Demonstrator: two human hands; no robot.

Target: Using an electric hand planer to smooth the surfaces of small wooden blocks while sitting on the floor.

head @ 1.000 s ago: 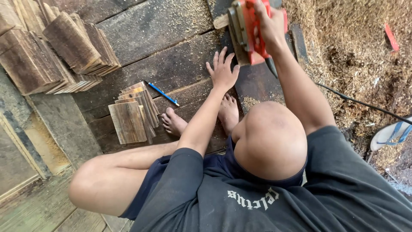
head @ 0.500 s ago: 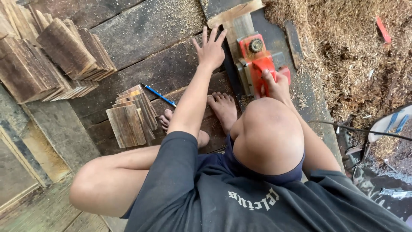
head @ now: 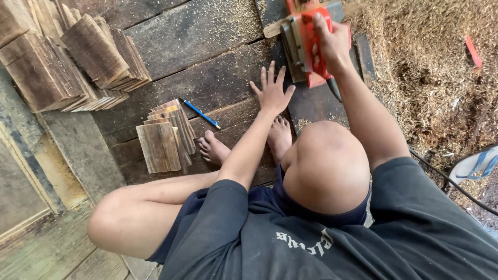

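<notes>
Planer (head: 306, 44) in right hand (head: 332, 44), board-edge.

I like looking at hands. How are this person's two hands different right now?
The left hand lies flat on the dark wooden floor with fingers spread, holding nothing. The right hand is curled round the red power tool and is raised higher in the picture. The left arm is nearly straight; the right is bent. Both are bare.

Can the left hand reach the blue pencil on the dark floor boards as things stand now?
Probably yes. The left hand lies flat and empty on the boards, and only bare dark wood separates it from the thin blue pencil to its left.
</notes>
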